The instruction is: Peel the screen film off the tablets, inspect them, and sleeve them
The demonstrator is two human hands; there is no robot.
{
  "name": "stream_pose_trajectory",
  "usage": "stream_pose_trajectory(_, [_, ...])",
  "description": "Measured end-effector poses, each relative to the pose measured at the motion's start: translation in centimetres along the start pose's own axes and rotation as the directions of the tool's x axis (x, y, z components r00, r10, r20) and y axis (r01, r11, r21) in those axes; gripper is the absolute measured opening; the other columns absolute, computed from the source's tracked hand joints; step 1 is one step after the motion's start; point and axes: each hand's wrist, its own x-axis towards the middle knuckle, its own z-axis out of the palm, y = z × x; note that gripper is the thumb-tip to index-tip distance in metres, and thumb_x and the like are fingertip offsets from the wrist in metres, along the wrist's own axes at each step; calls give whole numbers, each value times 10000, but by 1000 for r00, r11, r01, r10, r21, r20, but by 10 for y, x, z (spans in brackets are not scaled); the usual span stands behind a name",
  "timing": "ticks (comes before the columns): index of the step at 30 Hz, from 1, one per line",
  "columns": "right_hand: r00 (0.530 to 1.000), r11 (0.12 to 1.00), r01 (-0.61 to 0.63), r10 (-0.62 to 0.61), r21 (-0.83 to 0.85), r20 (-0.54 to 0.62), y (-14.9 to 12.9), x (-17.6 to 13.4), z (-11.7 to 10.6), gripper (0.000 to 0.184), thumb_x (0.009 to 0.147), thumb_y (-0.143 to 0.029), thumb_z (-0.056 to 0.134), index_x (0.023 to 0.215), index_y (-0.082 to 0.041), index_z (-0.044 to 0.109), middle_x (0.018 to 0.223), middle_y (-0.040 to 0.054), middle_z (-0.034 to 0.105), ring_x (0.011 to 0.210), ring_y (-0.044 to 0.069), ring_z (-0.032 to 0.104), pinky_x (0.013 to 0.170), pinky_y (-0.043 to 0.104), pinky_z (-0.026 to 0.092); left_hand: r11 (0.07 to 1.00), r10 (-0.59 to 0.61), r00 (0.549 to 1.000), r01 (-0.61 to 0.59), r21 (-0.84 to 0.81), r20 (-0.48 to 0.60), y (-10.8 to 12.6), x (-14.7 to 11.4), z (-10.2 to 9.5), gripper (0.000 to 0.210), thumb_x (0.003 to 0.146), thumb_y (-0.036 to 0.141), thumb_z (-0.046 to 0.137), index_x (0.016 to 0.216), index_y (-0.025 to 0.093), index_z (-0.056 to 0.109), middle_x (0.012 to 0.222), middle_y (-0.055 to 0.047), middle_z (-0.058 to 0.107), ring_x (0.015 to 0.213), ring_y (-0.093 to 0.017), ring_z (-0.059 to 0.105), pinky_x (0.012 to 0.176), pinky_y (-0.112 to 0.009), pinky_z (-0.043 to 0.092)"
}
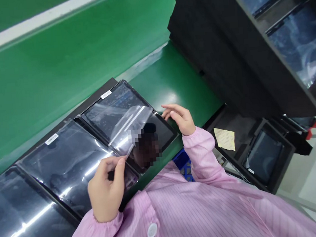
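Nearest, the left hand point(106, 188) reaches up from a pink cuff, its thumb and forefinger pinching a corner of clear film point(132, 124) while the other fingers curl in toward the palm. That film lies over the far part of a tablet point(163, 132) close to the tabletop's front edge, its near edge lifted and curling above the bare part of the screen. Left of it, a second tablet point(68, 158) sits just beside. The right hand point(181, 120) is held at the tablet's right edge, fingers loosely spread and stretched leftward, thumb apart; whether the fingertips touch, I cannot tell. Farther off, black trays point(218, 48) rise beyond the right edge of the green tabletop point(182, 83).
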Motion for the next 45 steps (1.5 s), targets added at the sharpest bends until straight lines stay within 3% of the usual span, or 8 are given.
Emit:
stream_pose_trajectory(3, [1000, 999, -27, 27, -17, -11, -1, -1, 1, 370, 913, -501, 616, 1116, -200, 685, 840, 33, 696, 683, 149, 640, 710, 321, 556, 1000, 8, 999, -7, -31, 35, -12, -2, -9, 169, 931, 317, 569, 795, 226, 614, 996, -6, 758, 911, -188, 698, 801, -309, 504])
stream_pose_trajectory(7, [1000, 999, -28, 28, 42, -2, -1, -2, -1, 330, 945, -469, 578, 1124, -214, 689, 858, 31, 694, 679, 149, 645, 705, 325, 554, 976, 212, 971, -216, 25, 109, -21, -3, -17, 201, 920, 228, 540, 723, 218, 579, 1157, -55, 715, 1044, -234, 656, 912, -388, 465])
stream_pose_trajectory(15, [997, 995, -72, 74, 68, -26, -1, -1, 0, 337, 932, -483, 586, 1092, -215, 715, 854, 33, 698, 685, 158, 641, 693, 331, 565, 888, 420, 890, -444, 122, 177, -8, 4, -12, 219, 864, 143, 508, 656, 206, 540, 1175, -113, 683, 1057, -296, 601, 889, -468, 449])
stream_pose_trajectory(26, [1000, 998, -18, 19, -55, 19, -9, 1, 1, 269, 889, -466, 652, 859, -226, 771, 875, 56, 690, 711, 175, 629, 676, 350, 550, 875, 435, 882, -461, 148, 180, -5, 5, -8, 207, 820, 110, 513, 640, 207, 479, 1147, -125, 672, 1020, -299, 575, 885, -486, 439])
stream_pose_trajectory(32, [999, 996, 32, -29, -88, 35, -9, 1, 0, 213, 872, -399, 672, 781, -226, 756, 868, 60, 685, 772, 194, 635, 701, 360, 532, 869, 439, 869, -475, 138, 230, -9, 6, -10, 151, 838, 124, 467, 773, 205, 576, 1150, -109, 639, 1055, -296, 562, 876, -466, 404])
stream_pose_trajectory(39, [989, 994, 90, -83, -56, 123, -8, 1, -6, 287, 831, -303, 626, 566, -195, 633, 794, 46, 635, 712, 181, 590, 682, 349, 482, 904, 408, 887, -426, 45, 215, -21, 4, -11, 229, 861, 107, 379, 746, 214, 545, 1159, -69, 635, 1093, -277, 541, 900, -448, 386])
stream_pose_trajectory(42, [986, 992, 101, -90, -73, 139, -9, 1, -6, 263, 821, -261, 611, 567, -191, 620, 775, 41, 614, 710, 177, 575, 675, 338, 460, 915, 390, 898, -403, 21, 204, -22, 3, -10, 231, 868, 119, 371, 753, 218, 546, 1179, -62, 628, 1088, -271, 539, 900, -447, 379])
stream_pose_trajectory(45, [983, 991, 97, -80, -97, 167, -11, 3, -4, 223, 825, -235, 623, 609, -187, 649, 721, 20, 576, 664, 153, 540, 636, 306, 429, 897, 426, 872, -441, 10, 241, -24, 3, -11, 224, 887, 155, 383, 808, 222, 582, 1217, -71, 618, 1108, -279, 539, 909, -451, 380])
